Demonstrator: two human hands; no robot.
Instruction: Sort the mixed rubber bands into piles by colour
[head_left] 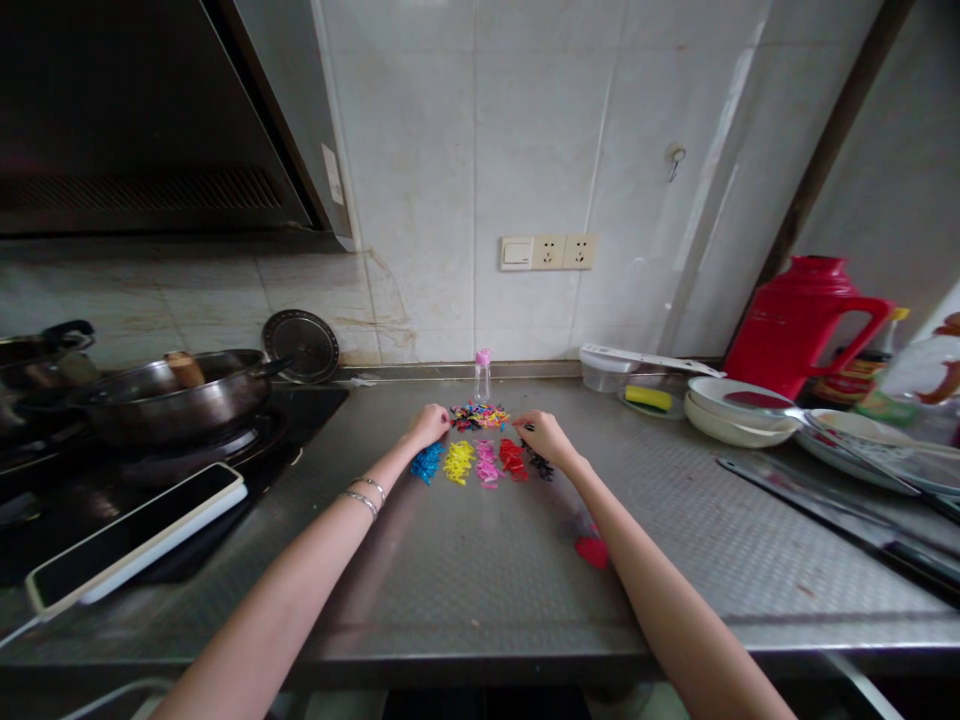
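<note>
A pile of mixed small coloured pieces (pixel 480 416), like tiny elastic bands, lies on the steel counter. My left hand (pixel 427 428) is at the pile's left edge, fingers pinched together. At its right edge my right hand (pixel 546 440) is closed too, with something dark at the fingertips. Whatever either hand grips is too small to name. In front of the mixed pile lies a row of single-colour piles: blue (pixel 426 463), yellow (pixel 459 461), pink (pixel 487 464), red (pixel 514 460) and black (pixel 540 466), the last partly behind my right hand.
Behind the mixed pile stands a small clear bottle (pixel 483 378) with a pink cap. A red item (pixel 592 552) lies beside my right forearm. Left are a phone (pixel 142 535) and a pan (pixel 180 400); right, a knife (pixel 832 515), bowls (pixel 739 425) and a red thermos (pixel 799 325).
</note>
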